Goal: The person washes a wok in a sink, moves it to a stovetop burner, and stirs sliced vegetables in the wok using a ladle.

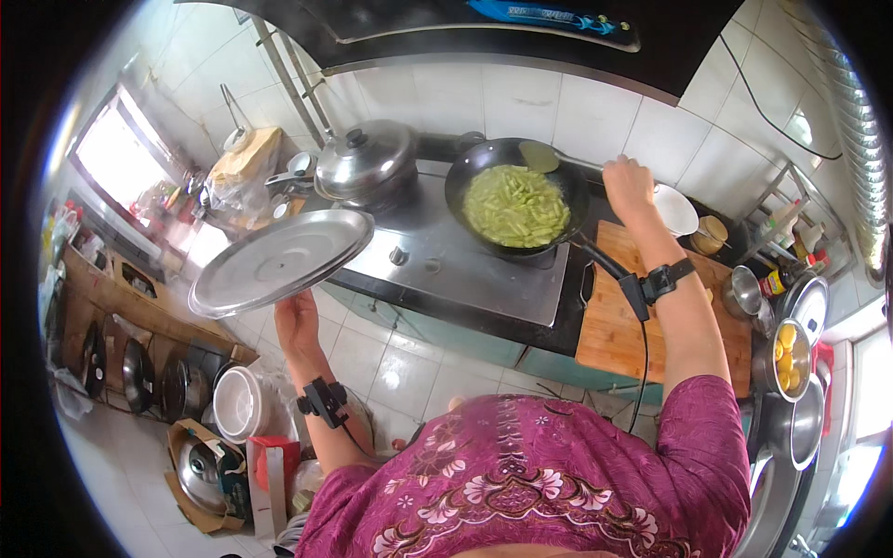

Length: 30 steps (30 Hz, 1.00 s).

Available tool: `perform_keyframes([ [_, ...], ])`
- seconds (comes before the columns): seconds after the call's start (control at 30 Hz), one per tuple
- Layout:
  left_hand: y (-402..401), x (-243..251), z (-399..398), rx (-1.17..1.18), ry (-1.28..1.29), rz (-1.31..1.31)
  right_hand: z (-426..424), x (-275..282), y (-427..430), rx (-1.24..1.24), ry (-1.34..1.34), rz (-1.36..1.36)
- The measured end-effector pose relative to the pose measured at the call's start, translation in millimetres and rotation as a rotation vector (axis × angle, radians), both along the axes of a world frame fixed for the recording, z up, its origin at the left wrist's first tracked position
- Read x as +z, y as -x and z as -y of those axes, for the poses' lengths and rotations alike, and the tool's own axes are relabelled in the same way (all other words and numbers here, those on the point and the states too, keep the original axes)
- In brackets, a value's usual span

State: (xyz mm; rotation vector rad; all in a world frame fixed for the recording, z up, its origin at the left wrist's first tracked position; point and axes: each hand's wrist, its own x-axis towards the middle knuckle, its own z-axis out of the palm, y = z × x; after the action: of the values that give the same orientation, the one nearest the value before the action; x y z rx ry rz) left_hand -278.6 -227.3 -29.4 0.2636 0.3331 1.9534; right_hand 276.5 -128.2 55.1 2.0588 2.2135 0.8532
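My left hand (298,322) holds a round metal lid (279,261) from below, tilted, out over the front left of the stove. A black wok (457,188) sits on the gas stove (460,279), filled with cut green vegetable pieces (516,209) in some liquid. Against the wok's far inner wall rests the head of a spatula (539,156), whose handle runs right towards my right hand (628,183). That hand is closed around the handle's end, though the grip itself is partly hidden. The wok's black handle (605,258) points towards my right forearm.
A lidded steel pot (366,164) stands left of the wok. Right of the stove lie a wooden cutting board (614,328), a white bowl (675,209), a jar (709,234) and a steel bowl of yellow pieces (793,359). A range hood (502,49) hangs above.
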Motion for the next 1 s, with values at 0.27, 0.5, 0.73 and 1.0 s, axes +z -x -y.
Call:
perform_keyframes([
  [0.27,63,-36,56,0.075,-0.066,0.090,-6,49,0,0.055,0.059,0.071],
  [0.5,60,-38,97,0.195,0.012,0.098,-18,58,-30,-0.140,0.405,-0.017],
  [0.73,69,-51,123,0.261,0.111,-0.065,-20,-24,4,-0.087,0.298,-0.325],
  [1.0,54,-41,111,0.290,0.108,-0.116,25,43,28,0.212,0.022,0.051],
])
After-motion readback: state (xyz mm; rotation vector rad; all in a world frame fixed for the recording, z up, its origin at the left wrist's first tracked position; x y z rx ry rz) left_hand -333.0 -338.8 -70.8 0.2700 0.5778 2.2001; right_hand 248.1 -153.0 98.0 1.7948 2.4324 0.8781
